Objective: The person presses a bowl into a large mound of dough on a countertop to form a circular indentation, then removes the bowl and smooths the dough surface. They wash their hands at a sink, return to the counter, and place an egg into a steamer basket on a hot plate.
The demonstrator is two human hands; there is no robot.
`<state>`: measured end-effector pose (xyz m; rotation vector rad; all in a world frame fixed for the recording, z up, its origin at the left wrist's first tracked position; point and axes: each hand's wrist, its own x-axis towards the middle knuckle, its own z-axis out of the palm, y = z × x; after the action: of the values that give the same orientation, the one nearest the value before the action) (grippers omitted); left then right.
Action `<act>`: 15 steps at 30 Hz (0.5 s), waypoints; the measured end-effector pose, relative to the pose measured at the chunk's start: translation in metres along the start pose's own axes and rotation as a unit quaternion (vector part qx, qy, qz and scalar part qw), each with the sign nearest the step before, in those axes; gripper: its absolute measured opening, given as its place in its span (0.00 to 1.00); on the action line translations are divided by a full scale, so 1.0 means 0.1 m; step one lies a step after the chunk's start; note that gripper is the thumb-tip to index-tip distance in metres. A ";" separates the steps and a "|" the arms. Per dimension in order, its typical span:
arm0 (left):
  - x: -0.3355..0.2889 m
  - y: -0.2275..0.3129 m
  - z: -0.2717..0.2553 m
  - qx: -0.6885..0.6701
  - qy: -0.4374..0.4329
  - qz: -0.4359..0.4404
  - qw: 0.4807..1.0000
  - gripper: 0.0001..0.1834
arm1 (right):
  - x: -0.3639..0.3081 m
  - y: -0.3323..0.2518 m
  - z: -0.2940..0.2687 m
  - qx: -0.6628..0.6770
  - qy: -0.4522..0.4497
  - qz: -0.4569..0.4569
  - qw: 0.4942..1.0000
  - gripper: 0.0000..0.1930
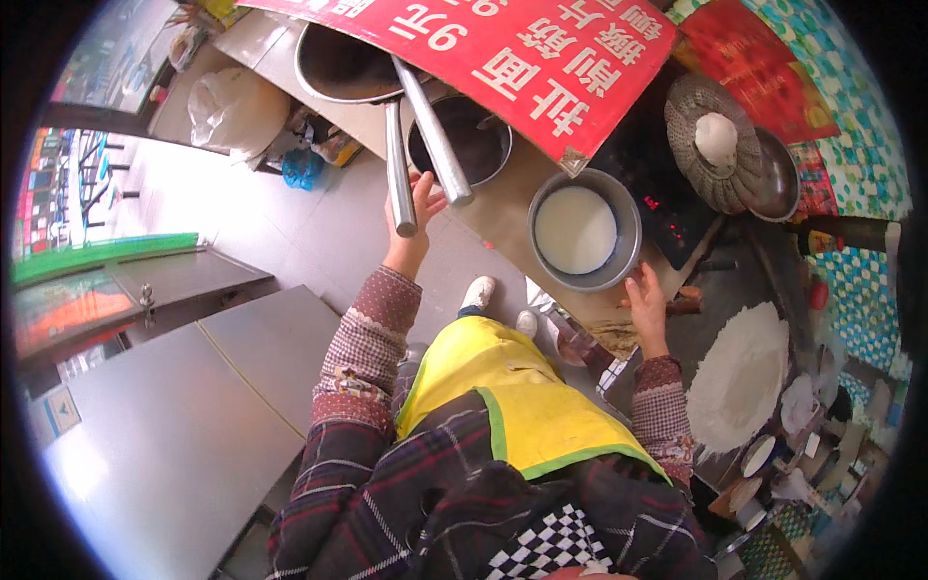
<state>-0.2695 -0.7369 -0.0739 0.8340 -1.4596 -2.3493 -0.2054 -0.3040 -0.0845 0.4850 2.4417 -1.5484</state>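
Note:
Partly behind a pan's metal handle (399,174) is my left hand (420,211). Its fingers stretch out beyond the handle, apart and not wrapped round it; whether they touch it I cannot tell. A second long metal handle (432,135) slants close by. These handles reach over from a dark wide pan (338,68) and a round dark pot (474,155) on the counter. On the right, my right hand (646,298) has its fingers extended at the near right rim of a grey metal pot (628,227) containing white liquid (576,230). That hand grasps nothing visible.
A red sign (541,58) overhangs the counter. Right of the pot lie a black induction cooker (667,217), a metal steamer basket (681,116) with a white lump (716,140), and a heap of white flour (739,377). Steel cabinets (164,425) stand to my left.

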 end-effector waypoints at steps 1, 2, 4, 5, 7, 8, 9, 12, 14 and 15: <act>0.09 0.03 0.00 0.018 -0.003 -0.016 1.000 0.16 | -0.04 -0.05 0.00 -0.010 0.005 0.014 1.000 0.27; 0.17 0.05 -0.01 0.043 0.001 -0.033 0.999 0.13 | -0.08 -0.11 0.00 -0.017 0.015 -0.003 1.000 0.27; 0.28 0.08 -0.03 0.040 -0.032 -0.009 0.999 0.09 | -0.16 -0.23 0.02 -0.018 0.032 -0.034 0.999 0.27; 0.32 0.10 -0.05 0.061 -0.044 -0.020 0.997 0.08 | -0.22 -0.28 0.02 -0.018 0.030 -0.031 0.999 0.27; 0.37 0.09 -0.08 0.096 -0.028 -0.032 0.994 0.07 | -0.33 -0.36 0.04 0.026 0.014 -0.009 1.000 0.27; 0.38 0.08 -0.10 0.093 -0.036 -0.034 0.994 0.07 | -0.38 -0.39 0.06 0.013 0.009 -0.010 1.000 0.26; 0.40 0.08 -0.12 0.089 -0.045 -0.034 0.994 0.07 | -0.43 -0.42 0.07 0.015 0.000 -0.001 1.000 0.25; 0.40 0.06 -0.20 0.119 -0.046 -0.048 0.991 0.09 | -0.59 -0.46 0.13 0.031 -0.005 0.006 1.000 0.23; 0.36 0.07 -0.24 0.107 -0.056 -0.071 0.990 0.10 | -0.68 -0.49 0.14 0.031 0.002 -0.002 1.000 0.22; 0.32 0.08 -0.26 0.064 -0.088 -0.053 0.993 0.10 | -0.72 -0.50 0.14 0.024 0.007 -0.009 1.000 0.21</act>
<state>-0.2801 -0.7754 -0.0865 0.7701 -1.6901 -2.4844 -0.1584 -0.3486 -0.0237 0.4846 2.4300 -1.6208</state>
